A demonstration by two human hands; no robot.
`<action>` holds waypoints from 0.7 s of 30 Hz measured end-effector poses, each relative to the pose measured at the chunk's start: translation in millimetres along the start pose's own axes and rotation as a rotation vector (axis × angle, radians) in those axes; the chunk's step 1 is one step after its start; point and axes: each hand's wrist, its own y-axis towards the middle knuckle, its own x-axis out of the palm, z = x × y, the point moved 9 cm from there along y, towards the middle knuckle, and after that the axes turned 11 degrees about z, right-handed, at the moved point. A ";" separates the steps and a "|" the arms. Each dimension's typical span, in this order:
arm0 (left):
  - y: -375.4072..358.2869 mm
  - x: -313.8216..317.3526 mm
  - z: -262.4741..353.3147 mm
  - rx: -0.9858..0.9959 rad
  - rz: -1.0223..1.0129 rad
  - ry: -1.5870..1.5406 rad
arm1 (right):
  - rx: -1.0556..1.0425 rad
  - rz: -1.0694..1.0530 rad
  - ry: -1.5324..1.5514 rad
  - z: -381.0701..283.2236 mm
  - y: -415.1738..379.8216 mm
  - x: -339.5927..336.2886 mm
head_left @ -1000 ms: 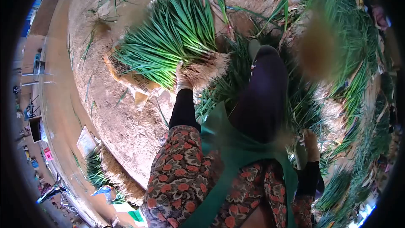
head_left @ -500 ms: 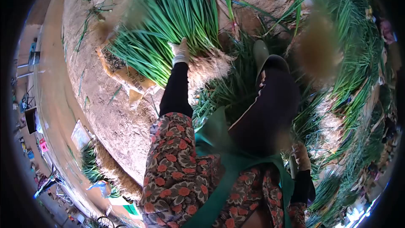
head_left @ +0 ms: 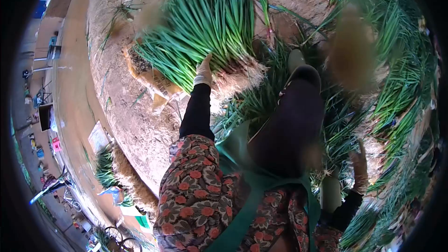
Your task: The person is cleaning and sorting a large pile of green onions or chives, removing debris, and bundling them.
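Observation:
My left hand (head_left: 203, 73), in a pale glove, lies against the lower stalks of a large fanned-out pile of spring onions (head_left: 205, 23). Its visible fingers are stretched out along the stalks; part of the hand is hidden. The pile's tangled roots (head_left: 240, 78) point toward me, just right of that hand. Over at the right, my right hand (head_left: 359, 170), gloved too, is held with fingers extended and holds nothing I can see. It is near the pale roots (head_left: 374, 151) of more spring onions (head_left: 396, 98) heaped on that side.
A printed cardboard piece (head_left: 156, 81) lies partly under the pile on the earthen mound (head_left: 126, 112). My dark-trousered leg (head_left: 291, 116) and boot (head_left: 297, 60) stand among loose greens. Another bundle (head_left: 105, 165) lies at lower left. Brown blurs spot the lens at upper right.
My right hand has moved outward to the right, away from my body, toward the heaped roots. My left hand stays against the pile. The whole view has shifted slightly.

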 end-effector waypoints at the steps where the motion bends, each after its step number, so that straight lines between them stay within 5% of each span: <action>1: 0.5 -16.2 -9.5 -0.098 0.051 0.047 | -0.019 0.060 0.065 3.0 4.7 -5.7; 3: -19.0 -35.8 15.1 0.080 0.126 -0.128 | -0.064 0.181 0.199 17.8 16.4 -8.0; 4: -13.5 -50.5 16.5 0.170 0.181 -0.245 | -0.192 0.158 0.030 28.9 25.2 0.7; 8: -16.2 -69.9 47.0 0.211 0.212 -0.204 | -0.023 -0.069 -0.052 89.0 25.5 50.1; 13: 6.3 -79.3 40.9 0.068 0.268 -0.210 | 0.008 -0.105 -0.130 89.4 23.2 75.4; 14: 9.8 -74.3 42.1 0.028 0.189 0.083 | 0.034 -0.106 -0.129 91.3 23.6 76.5; 16: 11.5 -72.3 42.9 0.016 0.268 0.119 | 0.088 -0.098 -0.120 100.8 27.3 82.5; 21: 29.6 -77.0 37.9 -0.064 0.285 -0.163 | -0.046 -0.077 -0.265 90.0 32.8 91.0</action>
